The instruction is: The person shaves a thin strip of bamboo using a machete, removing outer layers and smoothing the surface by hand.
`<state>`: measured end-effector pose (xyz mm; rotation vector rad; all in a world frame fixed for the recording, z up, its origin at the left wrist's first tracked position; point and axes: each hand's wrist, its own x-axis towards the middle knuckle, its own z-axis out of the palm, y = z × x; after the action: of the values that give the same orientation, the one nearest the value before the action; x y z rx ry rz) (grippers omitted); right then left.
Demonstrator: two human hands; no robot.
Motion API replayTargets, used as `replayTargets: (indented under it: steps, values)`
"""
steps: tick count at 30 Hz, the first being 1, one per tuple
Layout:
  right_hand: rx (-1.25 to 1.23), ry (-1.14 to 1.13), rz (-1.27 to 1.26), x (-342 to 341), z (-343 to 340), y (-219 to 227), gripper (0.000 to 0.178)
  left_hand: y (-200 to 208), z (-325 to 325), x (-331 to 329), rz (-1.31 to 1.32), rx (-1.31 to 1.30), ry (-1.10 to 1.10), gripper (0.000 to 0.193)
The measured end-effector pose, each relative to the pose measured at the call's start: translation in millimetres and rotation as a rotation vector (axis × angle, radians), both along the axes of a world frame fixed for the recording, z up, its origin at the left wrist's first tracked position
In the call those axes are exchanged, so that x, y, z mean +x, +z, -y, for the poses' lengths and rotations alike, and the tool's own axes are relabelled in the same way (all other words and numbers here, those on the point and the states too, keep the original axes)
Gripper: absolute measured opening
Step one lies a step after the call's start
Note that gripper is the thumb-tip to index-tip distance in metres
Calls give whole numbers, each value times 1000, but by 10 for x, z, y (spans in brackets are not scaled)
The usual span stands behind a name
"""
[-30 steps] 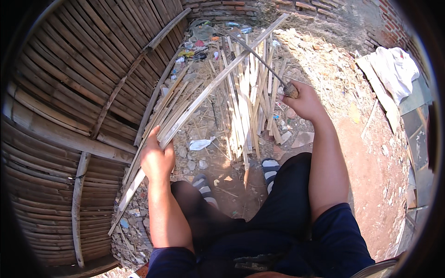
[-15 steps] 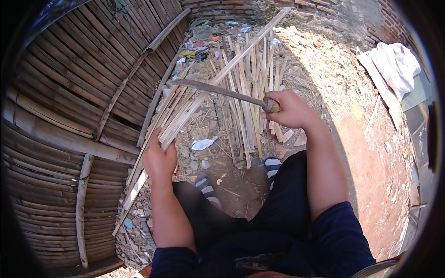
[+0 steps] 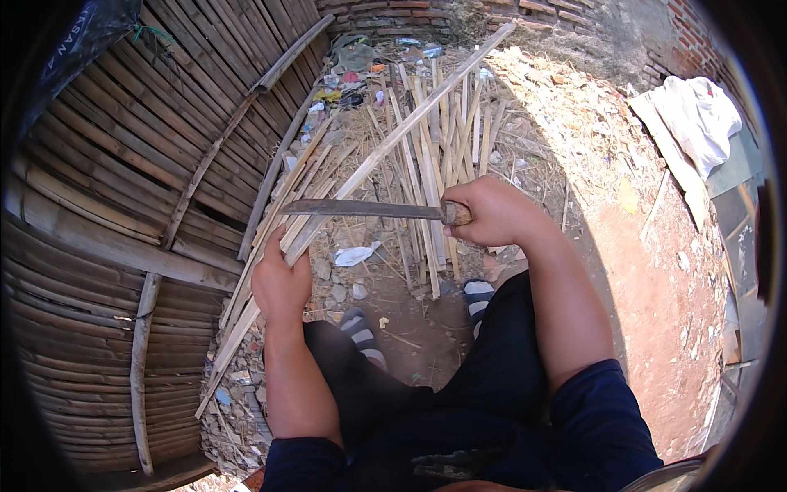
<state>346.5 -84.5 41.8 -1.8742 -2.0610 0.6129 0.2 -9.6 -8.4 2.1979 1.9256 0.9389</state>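
My left hand (image 3: 280, 283) is closed around the lower part of a long pale bamboo strip (image 3: 410, 123), which slants up and away to the right. In my right hand (image 3: 492, 211) is the wooden handle of a machete (image 3: 369, 209). Its dark blade points left and crosses the strip a little above my left fingers; whether the edge touches the strip I cannot tell. Beyond the blade a loose heap of cut strips (image 3: 430, 176) lies on the ground. More strips (image 3: 307, 168) lean beside my left hand, along the wall.
A bamboo slat wall (image 3: 98, 189) rises close on my left. A brick wall (image 3: 557, 20) closes off the back, with litter (image 3: 352, 78) at its foot. Rubble and stones cover much of the ground. White cloth (image 3: 697, 123) lies at the far right. My sandalled feet (image 3: 361, 332) are below.
The machete has come down and toward me, its blade now nearly level and closer to my left hand. My right hand has shifted left and nearer. My left hand keeps hold of the bamboo strip.
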Motion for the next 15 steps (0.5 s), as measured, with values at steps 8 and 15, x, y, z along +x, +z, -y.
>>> replayTargets:
  steps: [8, 15]
  values:
    - [232, -371, -113, 495, -22, -180, 38, -64, -65, -98, -21, 81, -23, 50]
    - [277, -467, -176, 585, -29, -262, 43, 39, -11, -8, 64, -54, 5, 51]
